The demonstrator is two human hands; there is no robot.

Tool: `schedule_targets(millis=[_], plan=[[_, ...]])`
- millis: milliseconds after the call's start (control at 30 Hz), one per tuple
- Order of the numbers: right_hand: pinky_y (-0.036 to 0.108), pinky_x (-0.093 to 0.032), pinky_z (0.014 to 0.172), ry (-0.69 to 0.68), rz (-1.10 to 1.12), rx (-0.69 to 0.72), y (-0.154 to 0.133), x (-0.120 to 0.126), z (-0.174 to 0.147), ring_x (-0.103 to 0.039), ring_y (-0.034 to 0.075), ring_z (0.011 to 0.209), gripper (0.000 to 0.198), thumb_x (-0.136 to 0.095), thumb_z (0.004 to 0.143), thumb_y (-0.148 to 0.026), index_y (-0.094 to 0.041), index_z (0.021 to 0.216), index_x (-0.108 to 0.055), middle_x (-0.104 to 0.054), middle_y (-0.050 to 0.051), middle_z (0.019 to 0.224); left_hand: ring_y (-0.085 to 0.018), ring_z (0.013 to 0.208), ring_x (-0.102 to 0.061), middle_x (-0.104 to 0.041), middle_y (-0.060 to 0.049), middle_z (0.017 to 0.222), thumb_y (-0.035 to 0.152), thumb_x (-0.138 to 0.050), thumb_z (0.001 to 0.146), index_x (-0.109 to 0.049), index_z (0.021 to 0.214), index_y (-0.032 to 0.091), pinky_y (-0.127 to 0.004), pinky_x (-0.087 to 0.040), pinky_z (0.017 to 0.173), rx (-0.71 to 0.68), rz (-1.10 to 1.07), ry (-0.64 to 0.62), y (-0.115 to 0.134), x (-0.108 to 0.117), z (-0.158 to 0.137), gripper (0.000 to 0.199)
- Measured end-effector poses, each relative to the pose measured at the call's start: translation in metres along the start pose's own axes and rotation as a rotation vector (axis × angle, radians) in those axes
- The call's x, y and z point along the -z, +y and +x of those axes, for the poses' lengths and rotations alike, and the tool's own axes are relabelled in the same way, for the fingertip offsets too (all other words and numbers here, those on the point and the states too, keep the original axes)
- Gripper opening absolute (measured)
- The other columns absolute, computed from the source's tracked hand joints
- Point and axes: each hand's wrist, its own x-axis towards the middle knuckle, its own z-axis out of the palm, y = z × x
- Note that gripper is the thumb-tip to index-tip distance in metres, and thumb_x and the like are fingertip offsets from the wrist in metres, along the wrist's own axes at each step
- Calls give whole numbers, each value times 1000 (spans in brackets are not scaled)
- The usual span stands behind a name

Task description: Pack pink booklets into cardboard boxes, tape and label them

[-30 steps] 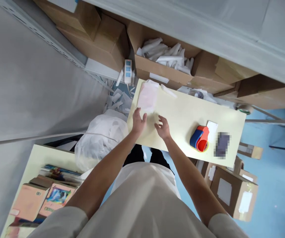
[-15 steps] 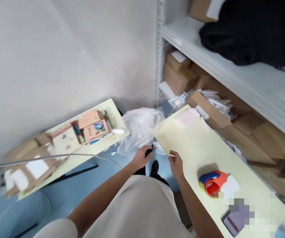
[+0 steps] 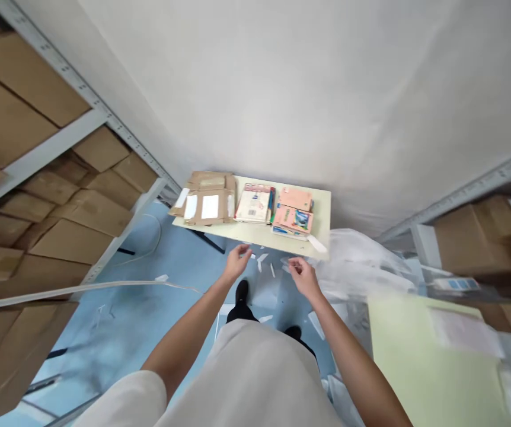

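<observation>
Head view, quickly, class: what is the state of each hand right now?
Left hand: partly open, fingers loosely curled, nothing clearly held.
Right hand: partly open, fingers loosely bent, nothing clearly held.

head-worn view, forward and down toward the book table [image 3: 322, 213]

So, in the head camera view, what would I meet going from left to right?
Shelved cartons, flattened cardboard, cream-covered book, pink books, white plastic bag, power strip.
</observation>
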Motion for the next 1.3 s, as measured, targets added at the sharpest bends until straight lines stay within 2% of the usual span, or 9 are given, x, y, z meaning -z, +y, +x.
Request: schedule_targets(millis=[233,367,500,633,733,833,1067,1200,1300], plan=[[37,-51,82,-330,-57,-171,-26,-172,106,-66,20,91,28,-66,66,-19,-21,94,-66,-69,7,103,-19,101,-60,-63,-10,104,25,-66,77,-57,103,16,-36,-48,88,292,-354,327,-11,108,122,29],[40,-47,93,-270,103,-346,-25,-259,150,-54,25,118,47,-72,61,-20,-24,107,-62,-57,9,128,-16,103,-60,-62,-8,104,23,-69,75,-53,104,19,-29,-47,87,450,-513,424,-21,139,180,33],[39,-48,93,-103,377,-591,-17,-312,171,-56,22,114,60,-73,61,-24,-29,119,-55,-61,6,118,-14,94,-62,-62,-4,93,26,-69,76,-53,91,19,-31,-49,84,570,-611,449,-27,147,218,23],[38,-51,89,47,657,-718,-11,-332,180,-65,16,96,49,-69,67,-25,-30,114,-55,-66,-1,92,-16,85,-62,-59,-1,80,29,-67,77,-52,80,18,-37,-50,79,689,-652,471,-32,147,238,19],[37,-52,88,142,748,-744,-14,-336,182,-65,16,96,35,-69,68,-23,-29,101,-59,-69,-1,90,-16,82,-63,-59,-2,81,22,-64,79,-52,78,17,-39,-50,78,713,-678,491,-31,153,242,13],[37,-52,89,171,775,-711,-23,-340,175,-64,19,102,29,-71,67,-23,-27,94,-61,-70,2,94,-13,81,-63,-62,-2,86,19,-60,80,-54,82,18,-34,-51,80,636,-727,494,-27,165,237,6],[40,-48,94,4,711,-710,-45,-345,138,-62,23,107,45,-78,57,-29,-24,99,-63,-70,6,102,-13,88,-65,-66,-3,101,20,-64,79,-57,94,23,-32,-54,80,366,-776,537,-26,191,224,17],[41,-47,93,-140,591,-696,-61,-326,130,-62,24,106,54,-80,55,-29,-27,107,-62,-67,6,110,-15,90,-65,-67,-4,102,21,-64,79,-59,95,22,-33,-53,81,248,-754,574,-27,203,223,17],[39,-48,87,-212,559,-635,-74,-302,125,-64,23,101,59,-80,57,-30,-30,112,-60,-63,5,116,-14,93,-64,-67,-5,101,25,-66,76,-59,92,19,-30,-50,87,71,-693,639,-20,221,227,18]])
